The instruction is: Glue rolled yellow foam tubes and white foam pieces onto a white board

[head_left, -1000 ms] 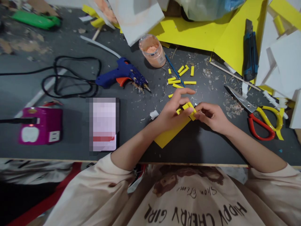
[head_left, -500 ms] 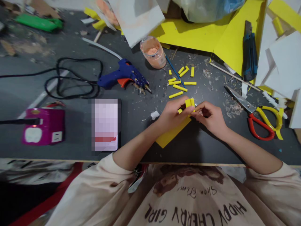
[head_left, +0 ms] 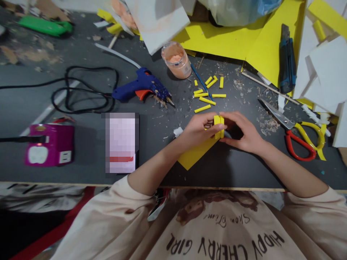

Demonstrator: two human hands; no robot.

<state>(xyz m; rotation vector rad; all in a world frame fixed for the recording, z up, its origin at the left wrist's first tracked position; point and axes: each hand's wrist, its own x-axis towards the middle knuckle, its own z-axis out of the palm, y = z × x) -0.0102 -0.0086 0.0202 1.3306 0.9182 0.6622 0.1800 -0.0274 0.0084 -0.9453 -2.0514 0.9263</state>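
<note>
Yellow sticks [head_left: 207,101] beyond foam piece [head_left: 218,124]; scissors [head_left: 287,124] rightward.

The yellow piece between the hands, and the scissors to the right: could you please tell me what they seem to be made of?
The yellow piece, pinched by the left hand and right hand, looks like matte craft foam or thick card: flat colour, no shine, visible thickness. The scissors show bright, reflective blades, likely steel, with glossy red and yellow handles, probably plastic.
</note>
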